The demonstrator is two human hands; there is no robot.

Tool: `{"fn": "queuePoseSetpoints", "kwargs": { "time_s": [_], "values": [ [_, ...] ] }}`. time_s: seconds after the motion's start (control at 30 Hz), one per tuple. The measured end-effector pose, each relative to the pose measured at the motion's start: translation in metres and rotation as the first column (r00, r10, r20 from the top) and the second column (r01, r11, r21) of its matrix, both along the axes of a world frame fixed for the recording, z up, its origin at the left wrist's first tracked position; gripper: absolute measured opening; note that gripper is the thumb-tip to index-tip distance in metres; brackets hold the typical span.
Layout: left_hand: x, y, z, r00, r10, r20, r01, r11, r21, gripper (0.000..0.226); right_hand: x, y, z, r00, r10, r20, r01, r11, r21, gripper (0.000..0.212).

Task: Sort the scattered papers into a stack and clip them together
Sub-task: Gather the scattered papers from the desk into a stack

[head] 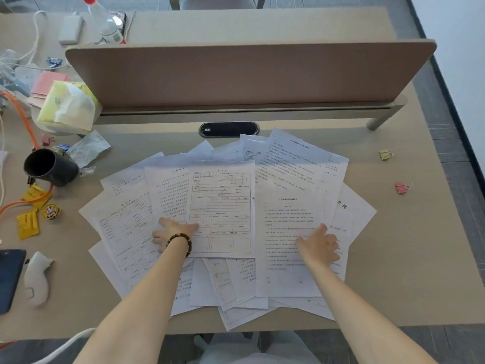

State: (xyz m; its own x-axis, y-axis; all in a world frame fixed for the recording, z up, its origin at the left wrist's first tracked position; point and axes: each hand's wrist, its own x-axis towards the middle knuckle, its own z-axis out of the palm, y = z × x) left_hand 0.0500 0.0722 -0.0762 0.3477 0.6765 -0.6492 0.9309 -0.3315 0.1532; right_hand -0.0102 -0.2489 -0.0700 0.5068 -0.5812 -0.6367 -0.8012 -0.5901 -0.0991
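Note:
Several printed white papers [223, 195] lie fanned and overlapping across the middle of the beige table [393, 258]. My left hand [173, 233], with a bead bracelet at the wrist, rests flat with spread fingers on the sheets left of a form with a table grid. My right hand [321, 245] lies with relaxed fingers on a text sheet [288, 206] at the right. A pink binder clip [401, 187] and a yellow-green binder clip [385, 154] sit apart on the table to the right of the papers.
A brown desk divider [249, 74] stands behind the papers. At left are a tipped black cup [49, 166], yellow packets [27, 223], an orange cable [21, 111], a tissue pack [68, 103], more clips [47, 140], a dark phone [9, 277] and a white controller [36, 277].

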Motion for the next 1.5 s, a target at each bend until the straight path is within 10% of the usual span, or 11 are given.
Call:
{"fn": "queuePoseSetpoints", "kwargs": {
  "time_s": [0.3,0.53,0.77,1.5],
  "values": [
    [-0.006,-0.006,0.009,0.997,-0.071,0.002,0.071,0.991,0.116,0.122,-0.004,-0.01,-0.008,0.996,0.068,-0.051,-0.073,0.994,-0.085,0.106],
    [-0.01,0.004,0.015,0.964,0.146,0.222,-0.126,0.987,-0.098,0.072,-0.006,-0.02,-0.016,0.973,0.05,0.224,-0.033,0.996,-0.078,0.012],
    [-0.015,-0.003,0.024,0.942,0.086,0.325,-0.012,0.975,-0.222,0.063,0.001,-0.003,-0.006,0.936,0.02,0.353,-0.108,0.967,0.231,0.035],
    [-0.03,0.019,0.01,0.944,0.015,0.331,0.108,0.931,-0.35,0.02,0.012,0.015,0.015,0.949,-0.234,0.211,0.046,0.766,0.641,0.019]
  ]
}}
